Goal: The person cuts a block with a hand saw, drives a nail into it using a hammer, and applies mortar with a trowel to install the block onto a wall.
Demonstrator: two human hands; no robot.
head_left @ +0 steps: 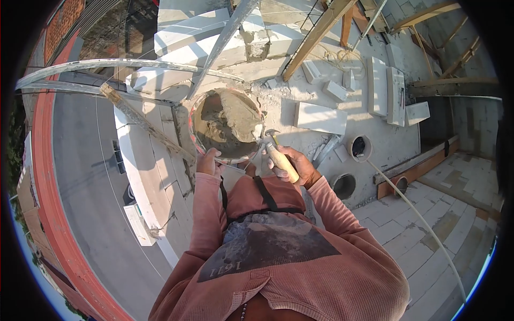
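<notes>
A round tub (191, 120) of wet grey mortar (211, 134) is in front of my knees. My left hand (211, 161) is closed on its near rim, at the left. My right hand (295, 165) is wrapped around the pale wooden handle of a trowel (282, 162), right of the tub. The trowel reaches over the tub's right side, where a heap of mortar (239, 114) hides most of its blade. Just beyond the right hand lies a hammer (272, 132), partly hidden by that hand.
White blocks (320, 118) lie on the dusty floor at the right. Two buckets (359, 147) (343, 186) stand nearer. A wooden post (144, 122) and metal bars (222, 48) slant around the tub. At left, a block wall's edge (131, 160) drops to a road (88, 176).
</notes>
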